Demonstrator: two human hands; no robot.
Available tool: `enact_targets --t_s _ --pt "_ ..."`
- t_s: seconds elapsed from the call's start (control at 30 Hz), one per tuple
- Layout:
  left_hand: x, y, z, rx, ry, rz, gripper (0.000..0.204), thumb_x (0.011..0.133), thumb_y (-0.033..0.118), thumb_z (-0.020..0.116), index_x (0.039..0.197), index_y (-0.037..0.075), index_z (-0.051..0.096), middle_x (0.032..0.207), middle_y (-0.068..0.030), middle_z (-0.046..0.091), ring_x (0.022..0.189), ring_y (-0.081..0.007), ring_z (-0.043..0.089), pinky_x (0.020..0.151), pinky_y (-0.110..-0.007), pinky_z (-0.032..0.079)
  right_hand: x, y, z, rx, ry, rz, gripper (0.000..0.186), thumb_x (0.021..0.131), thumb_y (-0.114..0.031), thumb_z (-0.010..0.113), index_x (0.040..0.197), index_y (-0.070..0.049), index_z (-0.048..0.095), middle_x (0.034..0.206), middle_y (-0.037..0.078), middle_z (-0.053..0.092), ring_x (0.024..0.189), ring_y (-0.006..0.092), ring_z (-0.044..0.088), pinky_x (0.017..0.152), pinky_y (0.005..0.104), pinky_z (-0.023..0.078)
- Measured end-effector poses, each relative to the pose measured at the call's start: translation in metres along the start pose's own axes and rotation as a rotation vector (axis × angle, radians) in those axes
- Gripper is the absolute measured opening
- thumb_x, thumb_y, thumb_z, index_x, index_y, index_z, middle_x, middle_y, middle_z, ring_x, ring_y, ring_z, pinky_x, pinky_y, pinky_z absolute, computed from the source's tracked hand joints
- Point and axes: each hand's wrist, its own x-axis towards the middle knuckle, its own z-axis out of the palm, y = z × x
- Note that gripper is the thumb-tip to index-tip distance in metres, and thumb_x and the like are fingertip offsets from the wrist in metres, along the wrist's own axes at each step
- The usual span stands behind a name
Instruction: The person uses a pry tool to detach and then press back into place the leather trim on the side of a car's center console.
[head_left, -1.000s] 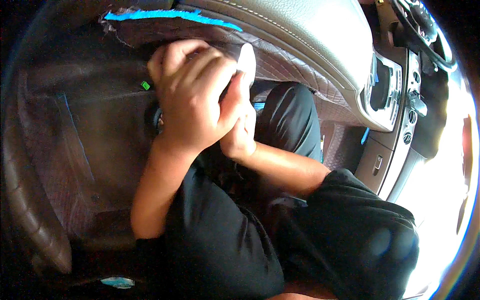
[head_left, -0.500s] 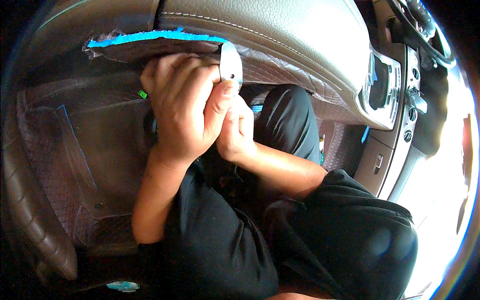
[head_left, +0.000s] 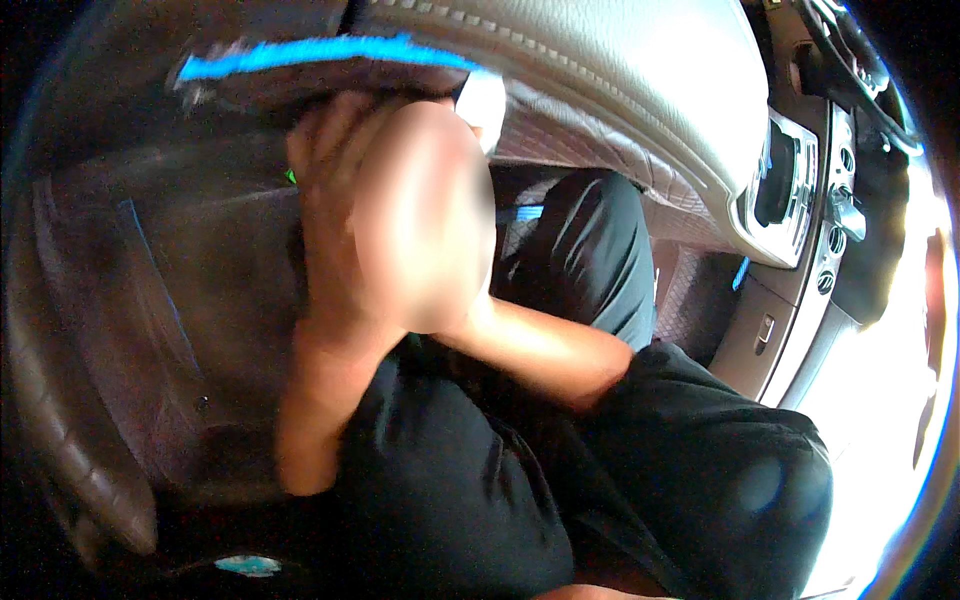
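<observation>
Both my hands are pressed together below the console's side, largely smeared by blur. My left hand (head_left: 328, 195) lies on top with its fingers bent, closed around a silver metal tool (head_left: 483, 108) with a rounded end. My right hand (head_left: 468, 298) is closed underneath, against the left, and its fingers are mostly hidden. The tool's end sticks out above the hands, touching the right end of a bright blue strip (head_left: 310, 52). That strip runs along the edge of dark, frayed trim. The tool's lower part is out of sight inside the hands.
Above the hands is a padded beige console (head_left: 620, 70) with light stitching. Quilted brown trim (head_left: 570, 140) runs under it. My knees in black trousers (head_left: 700, 470) fill the lower right. A dashboard with round vents (head_left: 836, 240) stands at the right, and a dark floor mat (head_left: 230, 270) lies left.
My joined hands and the tool have shifted slightly up and right and now look blurred. The view has moved a little, so the console appears further right.
</observation>
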Motion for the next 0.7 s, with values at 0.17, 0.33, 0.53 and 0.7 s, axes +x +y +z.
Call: enact_targets --t_s 0.17,0.33,0.53,0.7 --pt "-0.001 -0.010 0.001 -0.033 0.005 0.054 0.012 0.085 0.017 0.061 0.092 0.009 0.066 0.089 -0.0063 0.065 0.091 -0.0282 0.060 0.088 -0.045 0.038 -0.002 -0.012 -0.003 -0.073 0.004 -0.012 0.038 0.109 -0.031 0.036 0.117 -0.001 0.058 0.108 0.008 0.064 0.100 0.0173 0.059 0.089 0.0323 0.048" --pt "-0.001 -0.011 0.006 -0.047 0.055 0.160 0.017 0.089 0.024 0.065 0.091 0.007 0.063 0.087 -0.0072 0.064 0.091 -0.0297 0.058 0.089 -0.046 0.036 -0.003 -0.029 -0.031 -0.289 -0.091 -0.047 0.037 0.109 -0.032 0.037 0.114 -0.001 0.058 0.093 0.002 0.060 0.081 0.0111 0.053 0.073 0.0286 0.047" --pt "-0.003 -0.011 0.008 -0.104 0.058 0.127 0.020 0.089 0.027 0.065 0.092 0.007 0.062 0.090 -0.0076 0.063 0.093 -0.0301 0.058 0.091 -0.045 0.035 0.003 -0.035 -0.035 -0.242 -0.169 -0.046 0.038 0.109 -0.033 0.037 0.111 -0.002 0.059 0.083 -0.001 0.059 0.070 0.0080 0.051 0.063 0.0256 0.043" --pt "-0.005 -0.016 0.011 -0.126 0.081 0.125 0.020 0.090 0.027 0.064 0.094 0.008 0.063 0.091 -0.0082 0.063 0.092 -0.0301 0.057 0.091 -0.045 0.035 0.004 -0.037 -0.027 -0.305 -0.132 -0.076 0.035 0.108 -0.031 0.040 0.110 -0.002 0.061 0.086 0.004 0.063 0.073 0.0125 0.056 0.066 0.0284 0.048"
